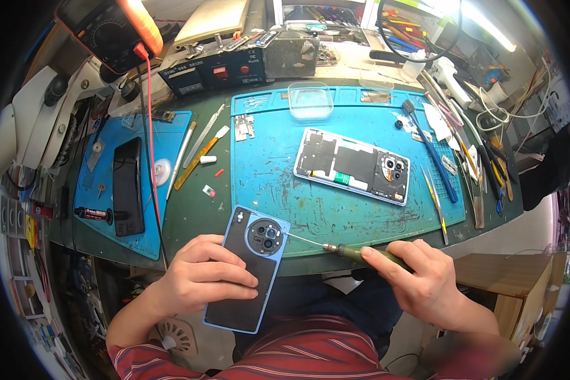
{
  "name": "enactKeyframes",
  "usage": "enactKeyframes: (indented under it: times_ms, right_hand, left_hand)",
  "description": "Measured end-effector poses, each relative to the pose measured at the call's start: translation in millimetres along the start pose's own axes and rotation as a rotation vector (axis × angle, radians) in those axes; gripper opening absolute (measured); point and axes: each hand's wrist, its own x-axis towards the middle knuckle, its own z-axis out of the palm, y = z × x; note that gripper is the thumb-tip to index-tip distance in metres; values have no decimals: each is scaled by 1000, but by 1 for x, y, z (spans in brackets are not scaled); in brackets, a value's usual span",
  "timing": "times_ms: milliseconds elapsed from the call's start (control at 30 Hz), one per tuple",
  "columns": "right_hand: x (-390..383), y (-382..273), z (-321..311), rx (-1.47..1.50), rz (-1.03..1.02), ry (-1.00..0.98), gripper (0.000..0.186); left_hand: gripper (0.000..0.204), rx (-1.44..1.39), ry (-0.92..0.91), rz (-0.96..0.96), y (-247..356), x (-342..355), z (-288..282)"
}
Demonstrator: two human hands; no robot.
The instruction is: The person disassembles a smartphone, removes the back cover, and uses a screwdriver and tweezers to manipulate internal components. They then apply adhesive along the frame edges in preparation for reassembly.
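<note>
A dark green surface [218, 206] carries a wide blue mat [259, 164], on which an opened phone [354, 166] lies with its inner parts showing. Before the mat's near edge, the left hand [199, 272] grips a blue-edged phone panel [267, 267], tilted; the right hand [424, 278] is closed around a slim green-handled tool [354, 252], its tip at the panel's edge beside the round camera ring [265, 236].

Multimeter [104, 35], orange-edged, stood at ten o'clock; black powered unit [234, 68], eleven; clear dish [310, 92], twelve; brown box [500, 275], four.
</note>
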Motion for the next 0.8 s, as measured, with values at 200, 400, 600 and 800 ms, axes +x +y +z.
enactKeyframes:
  times_ms: [200,400,600,800]
  right_hand:
    - [-4,-2,4,95,91,61,62]
    - [-15,-6,-1,182,173,97,61]
    - [-28,-11,-5,187,152,97,57]
    - [-35,-18,-4,176,73,118,58]
  left_hand:
    - [16,19,6,-1,2,1,0]
    - [24,14,-25,-145,7,5,2]
    - [33,143,-129,-111,4,18,-6]
    - [34,138,67,-60,9,16,-4]
